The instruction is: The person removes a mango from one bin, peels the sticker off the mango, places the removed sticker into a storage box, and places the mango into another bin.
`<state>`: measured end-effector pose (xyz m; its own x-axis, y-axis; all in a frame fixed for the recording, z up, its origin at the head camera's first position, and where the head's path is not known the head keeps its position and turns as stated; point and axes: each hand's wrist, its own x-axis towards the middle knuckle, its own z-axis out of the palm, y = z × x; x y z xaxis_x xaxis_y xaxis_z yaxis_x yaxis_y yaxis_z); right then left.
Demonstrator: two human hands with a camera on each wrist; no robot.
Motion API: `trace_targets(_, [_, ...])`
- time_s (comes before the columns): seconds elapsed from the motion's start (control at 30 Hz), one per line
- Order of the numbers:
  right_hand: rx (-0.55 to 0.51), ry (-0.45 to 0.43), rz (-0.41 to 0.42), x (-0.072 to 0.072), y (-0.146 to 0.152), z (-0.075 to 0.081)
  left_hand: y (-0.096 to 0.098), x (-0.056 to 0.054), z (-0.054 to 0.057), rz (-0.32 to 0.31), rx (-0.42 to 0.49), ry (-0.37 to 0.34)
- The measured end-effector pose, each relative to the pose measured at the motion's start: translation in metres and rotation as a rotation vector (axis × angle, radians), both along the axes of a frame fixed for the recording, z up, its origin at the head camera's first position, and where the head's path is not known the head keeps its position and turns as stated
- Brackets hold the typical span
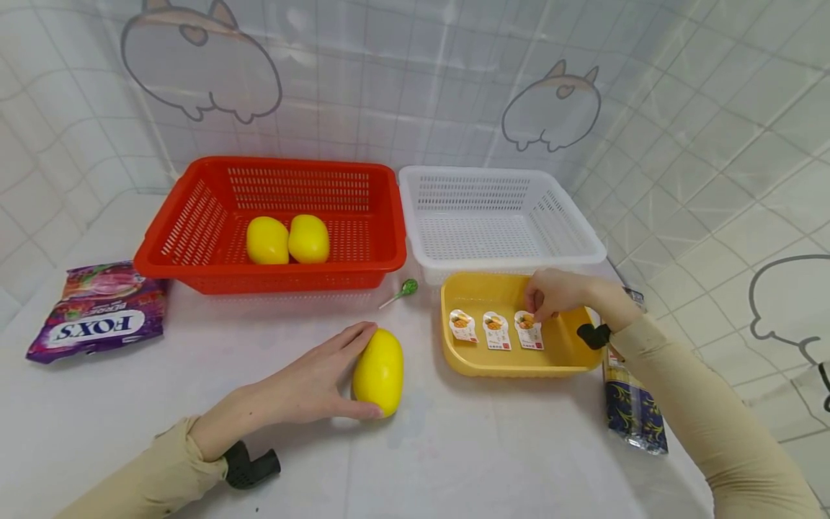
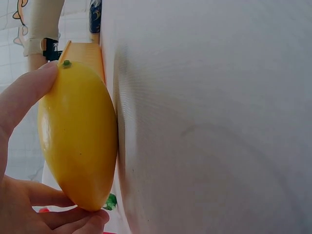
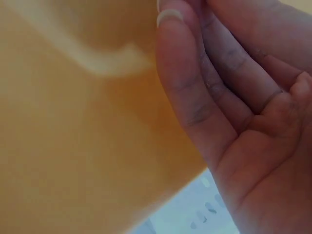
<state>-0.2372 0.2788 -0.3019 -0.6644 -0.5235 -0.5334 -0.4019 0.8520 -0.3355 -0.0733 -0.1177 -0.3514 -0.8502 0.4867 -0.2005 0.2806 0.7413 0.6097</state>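
On the white table in the head view lies a yellow mango point(image 1: 379, 373), its small green stem end showing in the left wrist view. My left hand point(image 1: 308, 382) grips it, thumb at one end and fingers at the other. Over at the right, my right hand point(image 1: 560, 292) reaches into a shallow yellow tray point(image 1: 519, 371). Its thumb and fingertips pinch at the upper edge of a white fruit sticker point(image 1: 528, 333). Two similar stickers point(image 1: 496, 333) lie beside it in a row. In the right wrist view the fingertips run out of frame.
Behind stand a red basket point(image 1: 272, 271) with two more mangoes point(image 1: 267, 241) and a white basket point(image 1: 506, 264). A green-headed lollipop point(image 1: 408, 287) lies between the baskets and my left hand. A purple snack bag point(image 1: 100, 310) is at left, a dark blue packet point(image 1: 632, 411) under my right forearm.
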Motion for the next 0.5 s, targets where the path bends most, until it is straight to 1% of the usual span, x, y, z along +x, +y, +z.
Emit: trace_targets(0.5, [0.042, 0.018, -0.014, 0.0019, -0.0054, -0.0047, 0.0005, 0.0004, 0.0011, 0.006, 0.002, -0.012])
